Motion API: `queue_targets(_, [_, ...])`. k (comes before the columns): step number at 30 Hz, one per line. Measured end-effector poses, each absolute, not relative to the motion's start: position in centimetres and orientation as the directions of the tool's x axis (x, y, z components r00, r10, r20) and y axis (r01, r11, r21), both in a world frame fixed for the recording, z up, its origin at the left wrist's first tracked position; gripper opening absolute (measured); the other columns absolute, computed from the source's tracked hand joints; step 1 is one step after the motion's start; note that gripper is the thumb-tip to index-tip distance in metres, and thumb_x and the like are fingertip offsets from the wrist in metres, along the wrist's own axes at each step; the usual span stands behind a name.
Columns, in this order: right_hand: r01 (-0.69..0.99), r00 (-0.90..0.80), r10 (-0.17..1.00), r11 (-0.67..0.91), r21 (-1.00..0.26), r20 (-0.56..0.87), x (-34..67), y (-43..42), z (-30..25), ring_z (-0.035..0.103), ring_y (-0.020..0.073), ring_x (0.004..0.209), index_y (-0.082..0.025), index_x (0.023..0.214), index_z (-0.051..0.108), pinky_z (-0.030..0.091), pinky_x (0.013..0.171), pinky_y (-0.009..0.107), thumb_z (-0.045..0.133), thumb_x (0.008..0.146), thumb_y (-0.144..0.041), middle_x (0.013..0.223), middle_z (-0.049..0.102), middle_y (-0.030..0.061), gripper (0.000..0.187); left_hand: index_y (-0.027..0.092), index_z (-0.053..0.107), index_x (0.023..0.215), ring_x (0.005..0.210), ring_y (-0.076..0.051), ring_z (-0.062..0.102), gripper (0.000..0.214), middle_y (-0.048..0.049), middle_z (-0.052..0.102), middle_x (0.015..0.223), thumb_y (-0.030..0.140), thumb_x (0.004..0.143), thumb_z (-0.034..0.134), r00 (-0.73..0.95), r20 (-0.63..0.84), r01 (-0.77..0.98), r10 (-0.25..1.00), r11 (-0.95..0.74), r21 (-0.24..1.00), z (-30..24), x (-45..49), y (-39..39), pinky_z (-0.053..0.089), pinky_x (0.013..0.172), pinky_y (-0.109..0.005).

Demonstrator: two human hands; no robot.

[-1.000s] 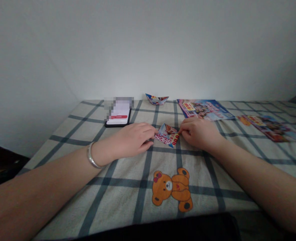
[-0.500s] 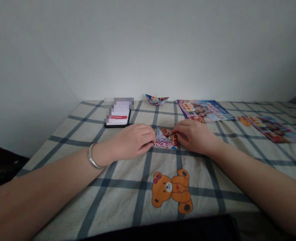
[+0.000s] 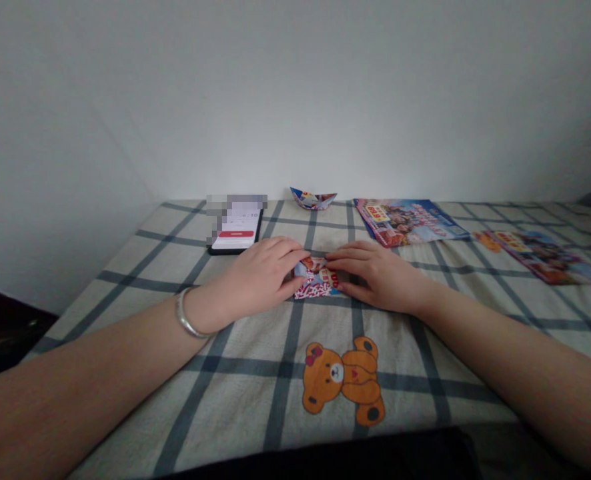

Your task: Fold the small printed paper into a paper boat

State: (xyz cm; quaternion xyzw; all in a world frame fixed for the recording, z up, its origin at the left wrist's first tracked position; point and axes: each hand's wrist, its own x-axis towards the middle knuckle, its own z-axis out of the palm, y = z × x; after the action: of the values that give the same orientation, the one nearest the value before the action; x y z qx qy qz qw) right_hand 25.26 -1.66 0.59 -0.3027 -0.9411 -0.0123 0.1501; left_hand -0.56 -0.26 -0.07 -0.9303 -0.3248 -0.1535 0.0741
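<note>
Two hands share one small piece of paper, and to the left, on the checked cloth (image 3: 215,410), the person has a silver band (image 3: 188,313) around the left wrist. Next comes a phone (image 3: 236,230), screen up, just past the left hand (image 3: 268,277), maybe put there so it is easy to see but not in the way. The left hand lies on the left side of the folded paper (image 3: 318,285), with its thumb and fingers apart, thumb on the near part and fingers at the far part, likely to keep the paper from sliding. The paper lies in the middle, between the hands, and a paper boat (image 3: 313,199) sits past it near the wall (image 3: 295,100), perhaps to keep it safe from bumps. Nearer the person is a bear picture (image 3: 344,381) on the cloth. The right hand (image 3: 380,275) touches the paper's right side, its thumb and fingers apart too, so both sides seem held down. I cannot tell how hard either hand pushes. Past the right hand lies a bright flyer (image 3: 413,221), and farther right another flyer (image 3: 550,259), both flat and clear of the fingers, which seems to leave room to work
</note>
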Motion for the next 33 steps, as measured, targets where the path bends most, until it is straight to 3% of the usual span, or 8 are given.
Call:
queue_targets(16, [0.597,-0.767,0.592,0.8,-0.063,0.248,25.3,-1.7,0.5,0.05,0.0251,0.123,-0.02,0.133,0.056,0.039,0.105,0.045,0.05,0.093,-0.045,0.134,0.057,0.0107,0.047,0.017,0.05,0.107,0.112,-0.023,0.051,0.03,-0.0093,0.055,0.114,0.037,0.087,0.057,0.707,0.338,0.608,0.621,-0.778,0.157,-0.9,-0.7,0.2,0.044,0.098,-0.04])
queue_targets(23, [0.594,-0.77,0.588,0.802,-0.06,0.247,25.2,-1.9,0.4,0.047,0.0261,0.127,-0.019,0.137,0.051,0.037,0.107,0.046,0.049,0.093,-0.047,0.14,0.052,0.012,0.052,0.018,0.052,0.099,0.095,-0.019,0.059,0.023,-0.0049,0.06,0.102,0.036,0.086,0.059,0.601,0.309,0.584,0.737,-0.669,0.459,-0.9,-0.7,0.3,0.05,0.085,-0.037])
queue_targets(29, [0.569,-0.762,0.576,0.814,-0.119,0.296,25.3,-1.8,-0.1,0.044,0.0268,0.129,-0.016,0.146,0.036,0.037,0.108,0.047,0.051,0.092,-0.048,0.142,0.049,0.0145,0.064,0.019,0.051,0.091,0.081,-0.015,0.061,0.018,-0.0008,0.062,0.087,0.033,0.085,0.06,0.536,0.237,0.445,0.81,-0.51,0.736,-0.7,-0.5,0.8,0.052,0.072,-0.031])
queue_targets(33, [0.551,-0.734,0.574,0.816,-0.177,0.363,25.2,-1.5,-0.4,0.046,0.0287,0.128,-0.012,0.149,0.027,0.039,0.107,0.048,0.054,0.09,-0.052,0.142,0.047,0.0189,0.077,0.019,0.051,0.1,0.077,-0.013,0.063,0.024,0.0015,0.064,0.082,0.027,0.082,0.063,0.477,0.256,0.282,0.841,-0.422,0.862,-0.4,-0.2,0.9,0.052,0.07,-0.027])
